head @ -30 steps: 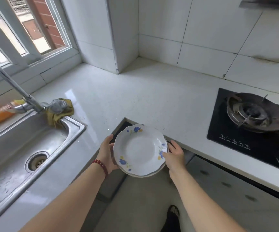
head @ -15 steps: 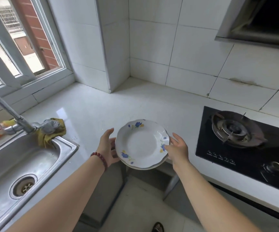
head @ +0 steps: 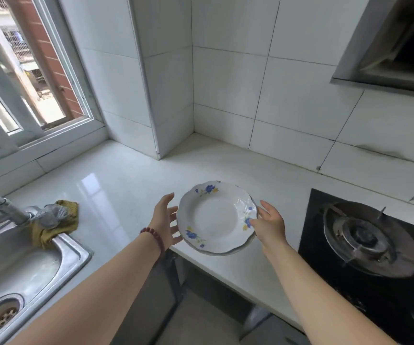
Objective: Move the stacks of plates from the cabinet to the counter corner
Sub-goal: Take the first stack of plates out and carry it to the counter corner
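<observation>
- A small stack of plates (head: 217, 217), white with scalloped rims and blue and yellow flowers, was held over the front edge of the white worktop (head: 116, 185), at the inner corner where the front edge turned.
- At least two plates showed: a second rim peeked out beneath the top one along its near side.
- The left hand (head: 164, 221) cupped the stack's left rim, fingers spread and reaching beneath it; a red bead bracelet (head: 152, 236) circled that wrist.
- The right hand (head: 269, 225) gripped the right rim, its thumb pressed on top by a blue flower, the other fingers under the stack.
- Whether the stack's underside touched the worktop could not be told.
- Behind the stack, the worktop lay bare all the way to the tiled back corner (head: 193, 135), where a tiled column (head: 168, 95) jutted out from the wall.
- To the right, a black gas hob (head: 372, 242) sat near the right hand, its edge just beside the wrist.
- To the left, well apart from the stack, a steel sink (head: 26, 270) was sunk into the worktop, with a tap (head: 4, 207) and a yellow cloth (head: 56, 225) at its back rim.
- A window (head: 26, 78) ran along the left edge's wall.
</observation>
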A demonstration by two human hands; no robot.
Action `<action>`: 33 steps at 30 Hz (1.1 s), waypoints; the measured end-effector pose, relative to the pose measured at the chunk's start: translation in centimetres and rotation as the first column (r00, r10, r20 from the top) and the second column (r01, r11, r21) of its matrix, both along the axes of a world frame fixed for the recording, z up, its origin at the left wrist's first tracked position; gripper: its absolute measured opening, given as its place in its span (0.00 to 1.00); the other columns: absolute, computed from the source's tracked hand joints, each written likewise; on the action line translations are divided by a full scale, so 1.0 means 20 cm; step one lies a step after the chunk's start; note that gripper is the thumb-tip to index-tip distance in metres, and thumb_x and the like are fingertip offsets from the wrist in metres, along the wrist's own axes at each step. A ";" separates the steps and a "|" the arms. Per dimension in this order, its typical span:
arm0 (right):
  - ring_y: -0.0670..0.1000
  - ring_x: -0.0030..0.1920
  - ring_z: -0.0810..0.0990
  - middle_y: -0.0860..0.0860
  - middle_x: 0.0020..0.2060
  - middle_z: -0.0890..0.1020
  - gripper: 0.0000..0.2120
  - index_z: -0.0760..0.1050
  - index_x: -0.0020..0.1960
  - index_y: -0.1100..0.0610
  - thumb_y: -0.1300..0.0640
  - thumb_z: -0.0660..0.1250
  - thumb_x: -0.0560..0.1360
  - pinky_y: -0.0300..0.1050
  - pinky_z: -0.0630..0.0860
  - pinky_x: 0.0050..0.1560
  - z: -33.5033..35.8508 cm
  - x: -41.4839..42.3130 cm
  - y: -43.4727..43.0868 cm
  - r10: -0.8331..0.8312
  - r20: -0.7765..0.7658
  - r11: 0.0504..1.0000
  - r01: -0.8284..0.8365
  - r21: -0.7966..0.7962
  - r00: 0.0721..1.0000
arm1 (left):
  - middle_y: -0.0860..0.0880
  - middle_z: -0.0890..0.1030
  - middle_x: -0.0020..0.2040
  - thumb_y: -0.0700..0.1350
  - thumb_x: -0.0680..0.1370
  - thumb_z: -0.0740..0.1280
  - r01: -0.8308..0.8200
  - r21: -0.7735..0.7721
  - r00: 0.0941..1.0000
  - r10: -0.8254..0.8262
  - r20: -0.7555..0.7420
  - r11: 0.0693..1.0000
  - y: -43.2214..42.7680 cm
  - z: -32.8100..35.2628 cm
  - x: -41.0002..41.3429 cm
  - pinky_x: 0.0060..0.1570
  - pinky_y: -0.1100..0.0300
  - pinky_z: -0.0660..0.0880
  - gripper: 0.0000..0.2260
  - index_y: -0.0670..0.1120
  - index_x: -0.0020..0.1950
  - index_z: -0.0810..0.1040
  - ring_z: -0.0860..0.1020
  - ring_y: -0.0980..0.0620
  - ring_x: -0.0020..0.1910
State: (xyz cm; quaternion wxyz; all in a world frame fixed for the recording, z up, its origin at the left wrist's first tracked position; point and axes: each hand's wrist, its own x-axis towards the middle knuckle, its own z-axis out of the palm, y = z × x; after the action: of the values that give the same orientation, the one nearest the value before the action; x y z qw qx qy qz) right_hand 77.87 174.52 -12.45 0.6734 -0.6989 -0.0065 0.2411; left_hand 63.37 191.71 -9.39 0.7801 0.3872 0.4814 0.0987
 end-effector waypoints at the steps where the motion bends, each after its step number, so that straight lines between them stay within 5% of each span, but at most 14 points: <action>1: 0.54 0.59 0.77 0.54 0.64 0.76 0.33 0.66 0.69 0.55 0.75 0.63 0.68 0.48 0.76 0.56 -0.01 0.03 0.03 0.001 -0.002 1.000 -0.001 0.001 1.000 | 0.47 0.74 0.64 0.61 0.73 0.59 -0.004 -0.002 1.000 0.004 -0.006 1.000 0.02 -0.01 0.02 0.52 0.47 0.71 0.29 0.45 0.67 0.69 0.73 0.43 0.60; 8: 0.52 0.51 0.79 0.53 0.58 0.80 0.31 0.68 0.67 0.55 0.71 0.64 0.66 0.45 0.74 0.52 -0.10 0.23 0.29 0.009 -0.047 1.000 -0.011 -0.028 0.999 | 0.48 0.72 0.66 0.64 0.73 0.57 -0.011 -0.028 0.999 0.009 -0.037 1.000 0.26 -0.06 0.17 0.56 0.44 0.69 0.31 0.45 0.69 0.68 0.71 0.43 0.62; 20: 0.52 0.51 0.79 0.53 0.62 0.78 0.30 0.66 0.70 0.56 0.69 0.64 0.69 0.42 0.73 0.46 -0.11 0.65 0.71 -0.084 -0.063 0.995 0.080 -0.057 0.994 | 0.48 0.73 0.64 0.63 0.72 0.59 0.094 -0.042 0.994 -0.096 -0.051 0.995 0.74 -0.12 0.69 0.53 0.45 0.71 0.30 0.45 0.66 0.70 0.72 0.44 0.59; 26: 0.53 0.54 0.79 0.54 0.64 0.76 0.30 0.64 0.71 0.57 0.67 0.64 0.69 0.48 0.74 0.58 -0.15 0.84 0.83 -0.136 -0.083 0.988 0.129 -0.091 0.987 | 0.49 0.73 0.64 0.63 0.72 0.58 0.131 -0.074 0.989 -0.135 -0.061 0.989 0.89 -0.16 0.92 0.53 0.45 0.70 0.29 0.45 0.66 0.70 0.72 0.44 0.59; 29: 0.50 0.47 0.79 0.53 0.63 0.76 0.29 0.64 0.71 0.56 0.65 0.63 0.70 0.44 0.74 0.51 -0.16 0.92 0.89 -0.149 -0.088 0.984 0.138 -0.114 0.985 | 0.49 0.73 0.64 0.63 0.72 0.58 0.135 -0.096 0.987 -0.143 -0.079 0.986 0.94 -0.20 1.02 0.54 0.45 0.70 0.30 0.45 0.65 0.70 0.72 0.44 0.60; 33: 0.54 0.54 0.78 0.54 0.66 0.74 0.29 0.64 0.71 0.55 0.64 0.62 0.71 0.44 0.73 0.49 -0.20 1.04 0.95 -0.154 -0.101 0.980 0.139 -0.140 0.983 | 0.48 0.73 0.63 0.63 0.72 0.58 0.141 -0.104 0.984 -0.151 -0.090 0.984 1.00 -0.24 1.15 0.52 0.45 0.70 0.29 0.44 0.65 0.70 0.71 0.44 0.60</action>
State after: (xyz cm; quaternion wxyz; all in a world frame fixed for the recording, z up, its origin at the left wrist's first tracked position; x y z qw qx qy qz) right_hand 98.75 193.49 -16.47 0.6406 -0.7262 0.0986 0.2293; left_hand 86.37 211.77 -14.18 0.7786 0.3874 0.4936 -0.0015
